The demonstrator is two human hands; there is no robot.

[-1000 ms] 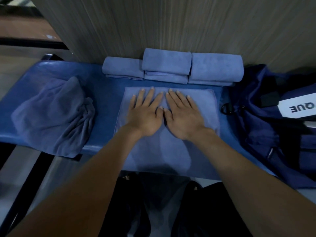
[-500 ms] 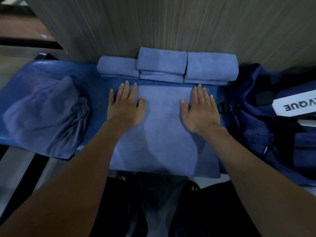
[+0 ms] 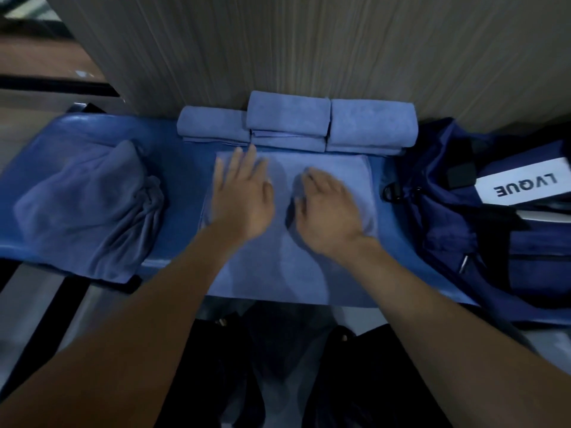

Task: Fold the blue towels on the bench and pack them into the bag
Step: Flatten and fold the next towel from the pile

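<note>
A half-folded blue towel (image 3: 278,267) lies flat on the blue bench (image 3: 182,168), its near edge hanging over the front. My left hand (image 3: 244,193) rests flat on its left part with fingers spread. My right hand (image 3: 327,208) lies on its middle, fingers slightly bent and blurred. Folded blue towels sit in three stacks along the wall: left (image 3: 213,125), middle (image 3: 289,118), right (image 3: 370,125). A crumpled blue towel (image 3: 89,208) lies at the bench's left end. The navy bag (image 3: 482,230) is at the right.
A wood-grain wall (image 3: 309,41) rises right behind the bench. The bag carries a white label reading LVQUE (image 3: 522,186) and a black ring (image 3: 394,191) near the towel. My dark-clothed legs (image 3: 262,366) show below the bench edge.
Both hands slid outward across the towel, then came back toward its middle. The right hand moved left and its fingers now bend; the left hand shifted right.
</note>
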